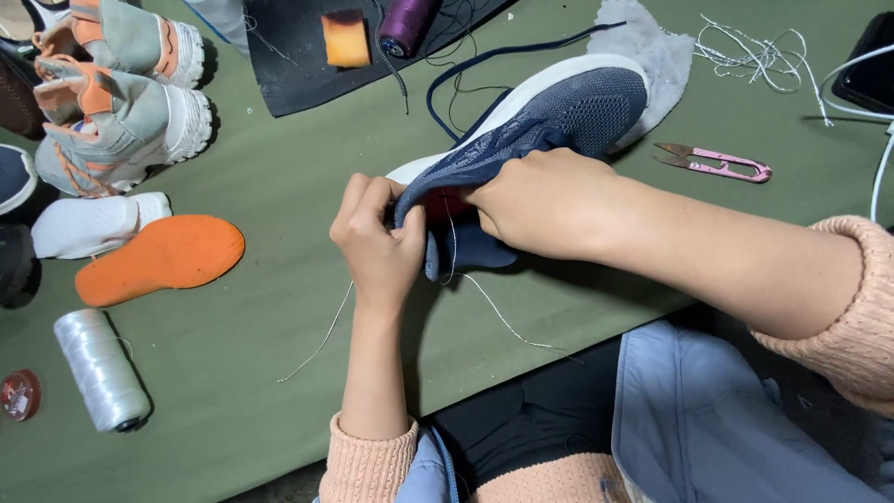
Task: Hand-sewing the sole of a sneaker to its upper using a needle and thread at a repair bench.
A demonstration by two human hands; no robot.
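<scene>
Two bare hands meet over a green table (279, 373). Her left hand (380, 240) pinches the heel collar of a navy knit shoe (545, 112); the right hand (545, 200) grips the shoe's opening, fingers hidden inside. White thread (507, 321) trails from the shoe toward the near table edge. An orange insole (160, 259) and white thread spool (101, 369) lie left, pink snips (717, 164) right, and grey-orange shoes (121, 93) crowd the far left. Open cloth lies between insole and hands.

Shoe (549, 116) mid-table, insole (160, 259) and spool (101, 369) left, snips (715, 163) right.
</scene>
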